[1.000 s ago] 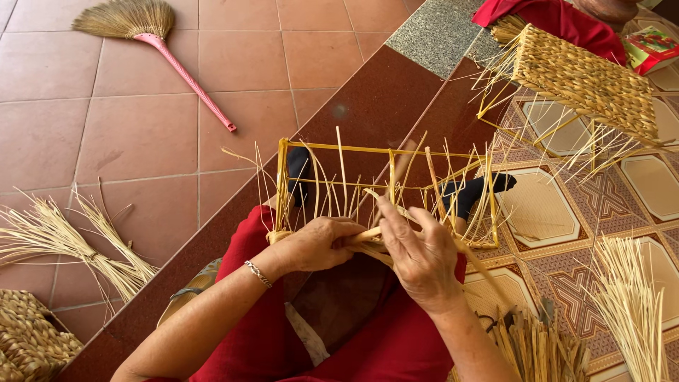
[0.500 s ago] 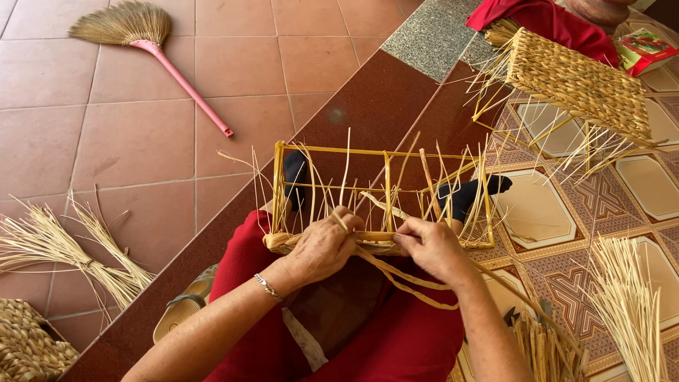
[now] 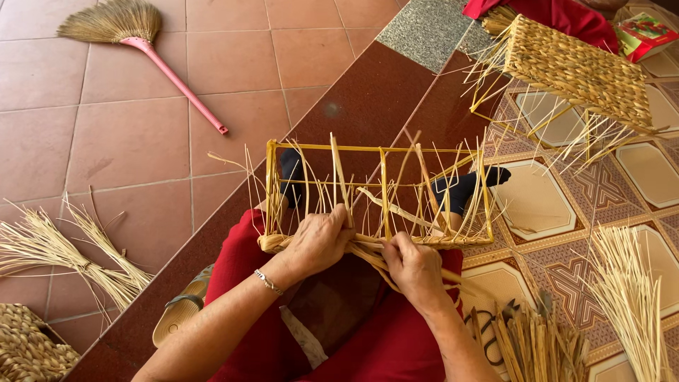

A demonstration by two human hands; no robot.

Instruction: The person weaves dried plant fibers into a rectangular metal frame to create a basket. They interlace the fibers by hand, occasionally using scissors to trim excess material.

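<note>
Head view looks down on a yellow wire frame (image 3: pixel 380 191) resting across the person's lap, steadied at its far corners by two feet in dark socks (image 3: pixel 463 189). The frame's long axis runs left to right across the body; its open side faces up toward the camera, and loose straw uprights (image 3: pixel 338 177) stand out of it, fanning away from the hands.

The left hand (image 3: pixel 318 240) is clenched on the near rail, pinching a thick twisted straw strand (image 3: pixel 361 249) against it. The right hand (image 3: pixel 414 267), just beside it, grasps the same strand where it leaves the rail and trails down toward the lap.

My judgement of the risks: if either grip slackens, the twist could unwind and the row along the near rail go loose. The strand looks dry, so a sharp bend at the rail might crack it. The thin uprights beyond the knuckles could be bent or pulled out of order if a wrist brushes them. The frame is held only by feet and lap; a hard tug toward the body could tip it.

Right of the right hand lie a bundle of straw (image 3: pixel 626 297) and, nearer, scissors (image 3: pixel 488 329) partly hidden under stalks. Beyond, another half-woven basket (image 3: pixel 576 67); far left, a broom (image 3: pixel 141 35) on the floor
</note>
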